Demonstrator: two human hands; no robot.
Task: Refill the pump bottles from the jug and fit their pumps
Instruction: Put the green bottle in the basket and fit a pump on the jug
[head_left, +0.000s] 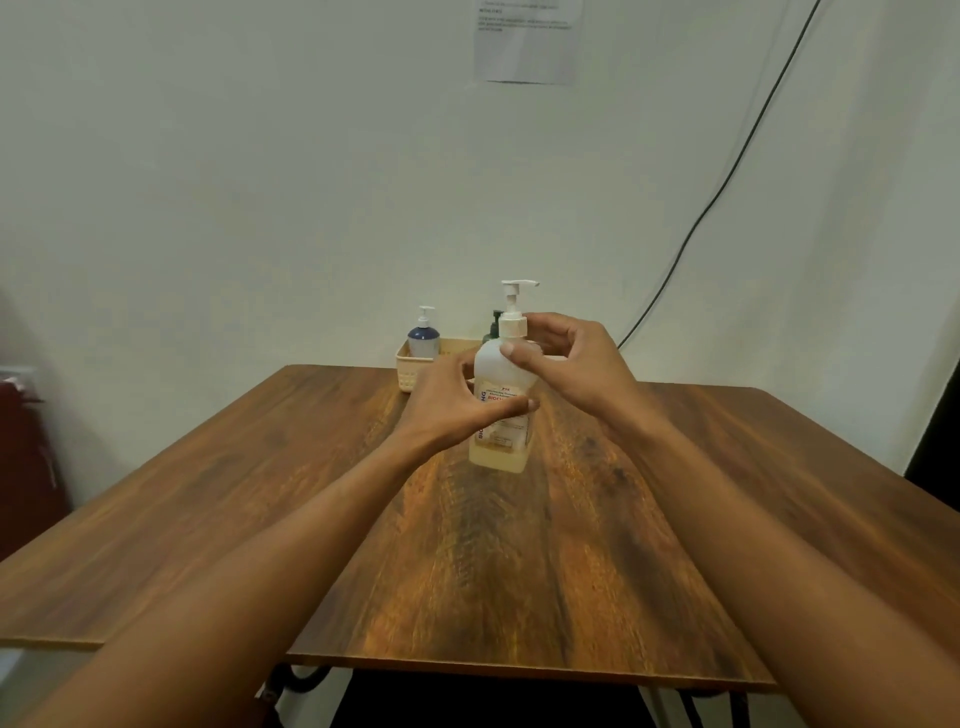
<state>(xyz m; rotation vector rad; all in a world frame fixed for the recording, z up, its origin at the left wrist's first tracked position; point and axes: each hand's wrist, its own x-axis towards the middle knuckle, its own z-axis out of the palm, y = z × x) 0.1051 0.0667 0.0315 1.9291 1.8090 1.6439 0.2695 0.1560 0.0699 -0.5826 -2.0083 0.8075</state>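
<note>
We see the clear pump bottle (500, 447) upright near the middle of the wooden surface (519, 571), a shallow band of pale yellow liquid at its base and a printed label on its front; whether its base touches the surface or hangs just above it cannot be told. The white pump (511, 306) sits in its neck, nozzle pointing right. The left hand (452, 400) grips the bottle's body from the left, thumb laid across the label and fingers wrapped out of sight behind. The right hand (571, 358) comes in from the right at the top, its thumb tip on the bottle's shoulder and its curled fingers closing round the pump's collar. Both forearms are bare and reach forward from the near edge, converging on the bottle. Behind the bottle, at the surface's far edge against the wall, stands a cream basket (410, 374) holding a blue bottle (423, 340) with a white pump; a dark green bottle (493, 325) shows partly behind the held one. On the wall we note a printed sheet (527, 47) and a black cable (727, 176) running down diagonally.
</note>
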